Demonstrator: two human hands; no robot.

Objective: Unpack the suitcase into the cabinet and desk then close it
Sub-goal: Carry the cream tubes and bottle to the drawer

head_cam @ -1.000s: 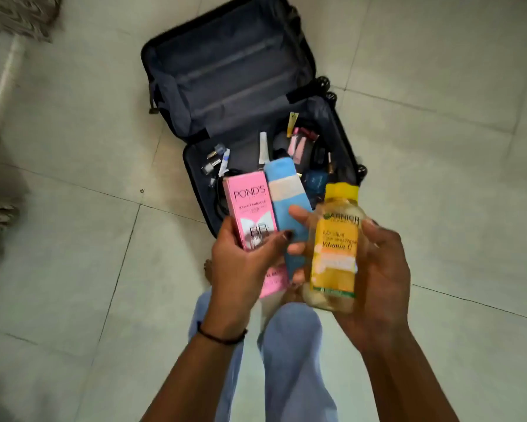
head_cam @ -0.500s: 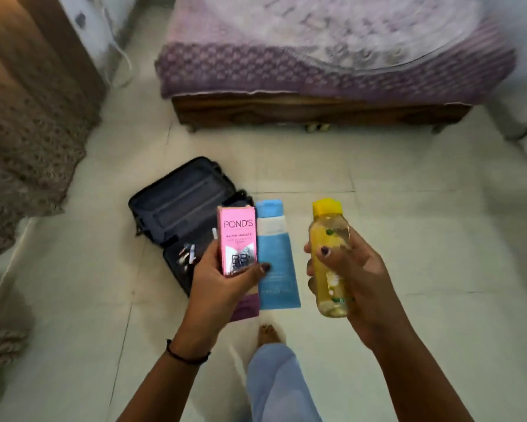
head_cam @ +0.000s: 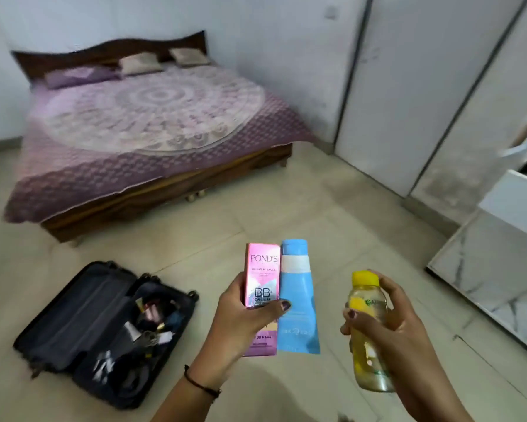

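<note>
The left hand [head_cam: 240, 324] holds two things side by side, upright. Its fingers are curled behind them and its thumb is pressed across the front of a pink box [head_cam: 262, 278] marked POND'S and BB. A blue tube [head_cam: 298, 303] stands touching the box on its right edge, cap end up, and the thumb tip reaches the seam between the two. A dark band [head_cam: 201, 383] circles the left wrist.

The right hand [head_cam: 402, 327] grips a clear bottle [head_cam: 368, 336] of yellowish liquid with a yellow cap. The fingers wrap round its back and the thumb lies across its front label. The bottle is upright, apart from the tube, with bare floor [head_cam: 332, 214] showing between them.

The suitcase [head_cam: 79, 315] lies open flat on the floor, well to the left of the hands. Its lid half is dark lining only. The other half holds a heap of small items [head_cam: 152, 318], too blurred to tell apart.

At the right edge, a marbled top [head_cam: 499, 269] juts into view, white with grey veins. Behind it stands the cabinet [head_cam: 393, 86], its tall white doors split by dark vertical lines. Its far right end is blurred.

Across the room stands a wooden bed [head_cam: 152, 126] under a purple patterned cover, with pillows [head_cam: 140, 63] against the headboard.
</note>
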